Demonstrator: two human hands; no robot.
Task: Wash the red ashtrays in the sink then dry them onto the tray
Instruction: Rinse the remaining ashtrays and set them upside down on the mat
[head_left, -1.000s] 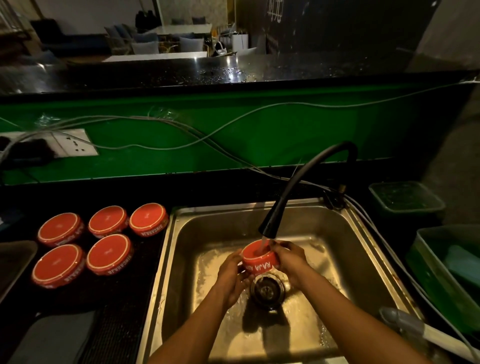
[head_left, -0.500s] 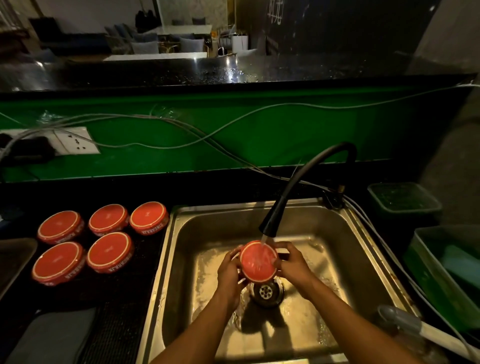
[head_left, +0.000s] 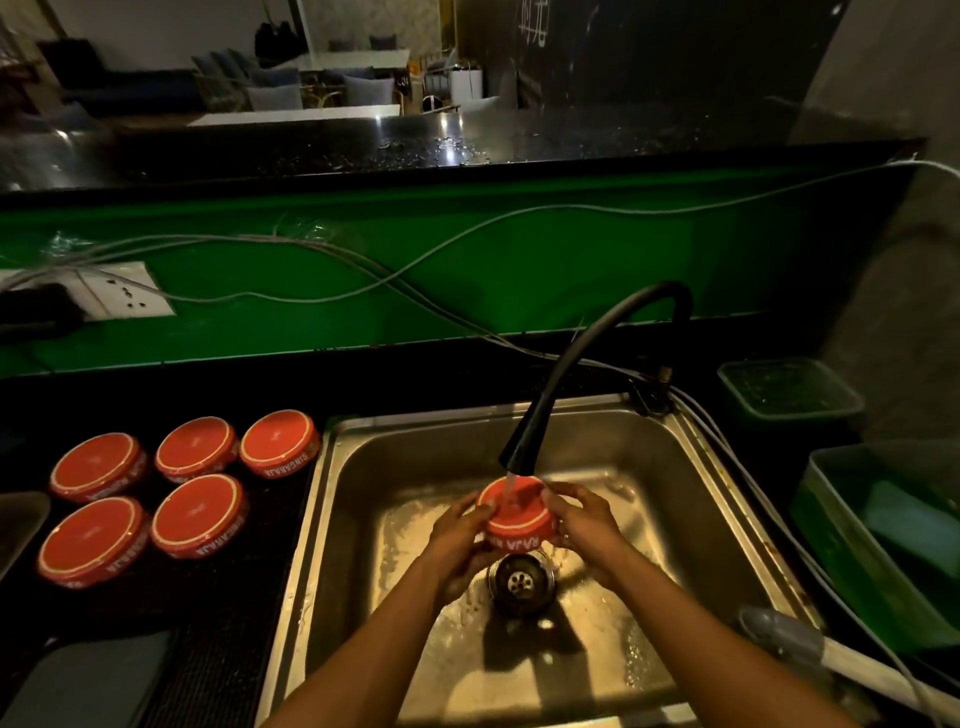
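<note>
Both hands, left hand (head_left: 457, 540) and right hand (head_left: 584, 527), gripped a round red ashtray (head_left: 517, 514) under the black tap's (head_left: 571, 374) stream above the steel sink (head_left: 691, 499); five more, apparently upside down, sat on the dark table (head_left: 249, 613).

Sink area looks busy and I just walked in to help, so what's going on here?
A person holds one red ashtray upside down in both hands, left hand and right hand gripping its sides, under water running from the black faucet over the steel sink. Five more red ashtrays sit upside down on the dark counter left of the sink. Whether those are washed cannot be told.
</note>
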